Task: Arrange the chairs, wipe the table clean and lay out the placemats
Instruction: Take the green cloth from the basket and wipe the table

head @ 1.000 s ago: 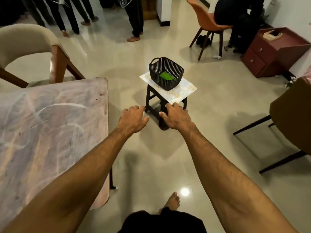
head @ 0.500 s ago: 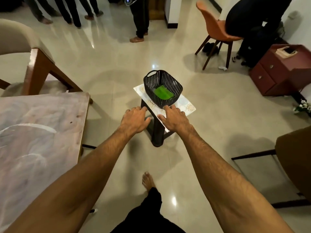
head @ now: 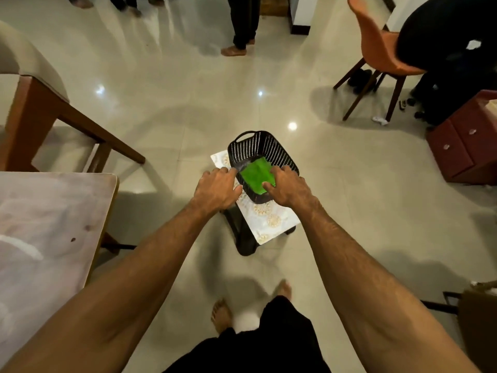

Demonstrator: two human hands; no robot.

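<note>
Reaching hands [head: 216,188] seemingly touch basket [head: 265,150].

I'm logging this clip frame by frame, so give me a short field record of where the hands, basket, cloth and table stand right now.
left hand: open, at the basket's near left rim, holding nothing
right hand: fingers reaching into the basket onto the green cloth; grip not yet clear
basket: black, perforated, upright on the patterned mats
green cloth: lying inside the basket
patterned mats: flat on a small dark stool
table: to the left, smeared with streaks
beige chair: beyond the table
</note>
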